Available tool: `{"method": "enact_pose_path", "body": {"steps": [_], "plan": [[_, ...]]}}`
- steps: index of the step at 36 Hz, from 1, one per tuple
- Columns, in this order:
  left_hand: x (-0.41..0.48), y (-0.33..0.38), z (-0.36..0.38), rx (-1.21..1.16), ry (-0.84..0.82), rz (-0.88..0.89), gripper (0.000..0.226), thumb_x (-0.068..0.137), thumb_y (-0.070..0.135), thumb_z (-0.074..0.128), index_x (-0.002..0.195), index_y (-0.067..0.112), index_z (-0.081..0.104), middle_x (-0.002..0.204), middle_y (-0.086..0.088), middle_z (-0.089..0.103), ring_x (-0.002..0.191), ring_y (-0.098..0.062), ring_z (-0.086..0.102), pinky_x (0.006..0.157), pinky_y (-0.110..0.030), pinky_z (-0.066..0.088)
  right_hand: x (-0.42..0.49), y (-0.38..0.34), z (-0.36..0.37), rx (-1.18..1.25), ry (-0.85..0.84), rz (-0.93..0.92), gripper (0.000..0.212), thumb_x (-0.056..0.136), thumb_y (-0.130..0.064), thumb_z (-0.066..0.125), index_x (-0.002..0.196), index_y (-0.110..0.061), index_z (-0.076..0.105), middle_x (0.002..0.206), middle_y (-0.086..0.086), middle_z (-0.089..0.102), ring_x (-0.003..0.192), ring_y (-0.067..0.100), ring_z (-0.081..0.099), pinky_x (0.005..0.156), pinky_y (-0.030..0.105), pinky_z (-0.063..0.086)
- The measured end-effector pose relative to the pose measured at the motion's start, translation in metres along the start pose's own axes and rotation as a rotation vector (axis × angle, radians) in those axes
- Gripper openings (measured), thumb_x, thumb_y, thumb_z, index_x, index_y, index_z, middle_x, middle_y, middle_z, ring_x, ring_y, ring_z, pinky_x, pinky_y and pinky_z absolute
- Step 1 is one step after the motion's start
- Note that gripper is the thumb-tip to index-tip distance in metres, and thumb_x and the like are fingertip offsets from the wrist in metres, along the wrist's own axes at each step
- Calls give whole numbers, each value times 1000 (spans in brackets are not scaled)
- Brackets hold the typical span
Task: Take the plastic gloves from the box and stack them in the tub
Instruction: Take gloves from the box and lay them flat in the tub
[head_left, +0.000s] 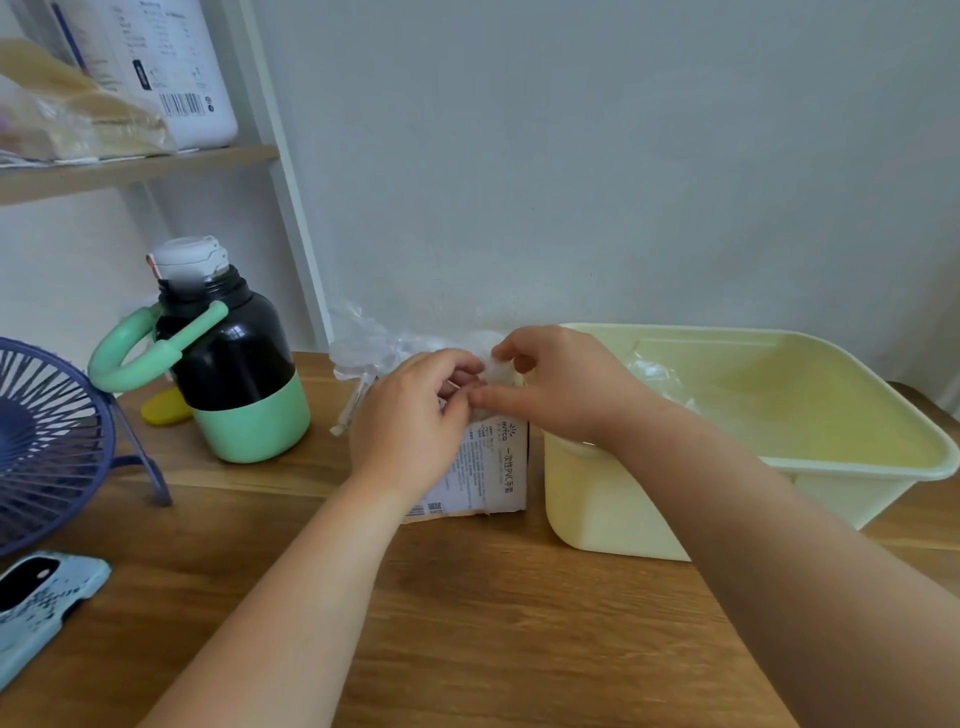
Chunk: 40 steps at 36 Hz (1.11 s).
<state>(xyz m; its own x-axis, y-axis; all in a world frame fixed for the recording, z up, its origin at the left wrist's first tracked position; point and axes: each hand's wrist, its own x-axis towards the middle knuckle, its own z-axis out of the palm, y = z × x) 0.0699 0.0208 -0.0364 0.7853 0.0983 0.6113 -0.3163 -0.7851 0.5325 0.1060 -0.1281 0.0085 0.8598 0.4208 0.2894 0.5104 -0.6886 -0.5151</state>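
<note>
My left hand (410, 421) grips the box (485, 467) top to steady it; my right hand (558, 387) pinches a glove (497, 370) for the tub (597, 504) alongside.

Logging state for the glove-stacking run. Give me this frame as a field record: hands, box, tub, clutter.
left hand: fingers curled at the box top, pinching the glove
right hand: pinching the same glove above the box opening
box: upright on the table, just left of the tub
tub: pale yellow, holds clear gloves in tub at its left side
clutter: bottle, fan, phone, all left of the box
progress: pinched glove at the box, not yet in the tub
</note>
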Motion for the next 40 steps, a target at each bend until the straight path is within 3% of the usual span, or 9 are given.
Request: {"method": "enact_pose_path", "body": {"steps": [4, 7, 12, 16, 21, 25, 28, 34, 40], "plan": [[1, 2, -5, -291, 23, -49, 22, 89, 15, 66, 91, 37, 62, 88, 18, 65, 83, 0, 62, 74, -14, 50, 2, -1, -1, 33, 29, -5, 37, 80, -40, 70, 113, -24, 62, 96, -8, 55, 88, 10, 53, 71, 22, 39], [1, 5, -10, -400, -18, -62, 22, 89, 15, 65, 92, 37, 61, 89, 16, 65, 83, 3, 61, 75, -9, 47, 4, -2, -1, 66, 4, -27, 16, 84, -34, 69, 93, -20, 68, 89, -4, 63, 83, 13, 58, 71, 25, 44], [0, 4, -10, -437, 61, -64, 27, 92, 14, 61, 100, 39, 53, 94, 14, 58, 88, 7, 56, 77, -7, 43, 6, 1, -1, 43, -7, -39, 28, 96, -29, 53, 81, -7, 64, 64, -3, 53, 64, 15, 47, 58, 22, 37], [-4, 2, -8, -373, 98, -90, 29, 92, 9, 58, 90, 36, 49, 92, 13, 55, 82, 2, 53, 72, -10, 44, 6, 1, -1, 91, 9, -12, 29, 100, -24, 41, 76, -11, 51, 67, -3, 45, 66, 17, 42, 57, 24, 32], [-4, 1, -7, -152, -3, -7, 12, 83, 24, 66, 86, 27, 55, 89, 13, 59, 89, -6, 57, 81, -25, 49, 9, -1, -1, 25, 115, -93, 40, 100, -18, 41, 60, -20, 40, 72, -8, 36, 83, 24, 39, 73, 30, 28], [-2, 3, -5, 91, -81, 54, 18, 88, 29, 63, 103, 19, 62, 105, 14, 56, 93, -12, 57, 74, -29, 46, 7, -2, -1, 137, 67, -87, 30, 100, -20, 41, 77, -2, 51, 64, -1, 41, 69, 21, 39, 56, 22, 31], [-2, 7, -5, 172, -88, 18, 34, 87, 38, 60, 116, 18, 61, 116, 13, 50, 90, -10, 53, 69, -29, 43, 5, -3, -3, 218, 112, -67, 29, 101, -21, 39, 87, 0, 54, 67, -2, 46, 65, 17, 41, 57, 24, 33], [-2, 10, -1, 208, -9, -27, 50, 82, 46, 70, 122, 18, 58, 127, 3, 46, 105, -14, 52, 68, -25, 35, 9, -2, -8, 469, 169, 69, 31, 100, -20, 39, 69, -14, 40, 63, -6, 36, 56, 8, 32, 50, 18, 28], [-2, 11, 1, 204, 60, -50, 33, 76, 46, 75, 103, 27, 70, 120, 0, 37, 112, -21, 41, 69, -28, 37, 16, 4, -12, 886, 132, 262, 23, 95, -11, 41, 73, -14, 46, 74, 6, 39, 74, 22, 37, 72, 34, 33]]}}
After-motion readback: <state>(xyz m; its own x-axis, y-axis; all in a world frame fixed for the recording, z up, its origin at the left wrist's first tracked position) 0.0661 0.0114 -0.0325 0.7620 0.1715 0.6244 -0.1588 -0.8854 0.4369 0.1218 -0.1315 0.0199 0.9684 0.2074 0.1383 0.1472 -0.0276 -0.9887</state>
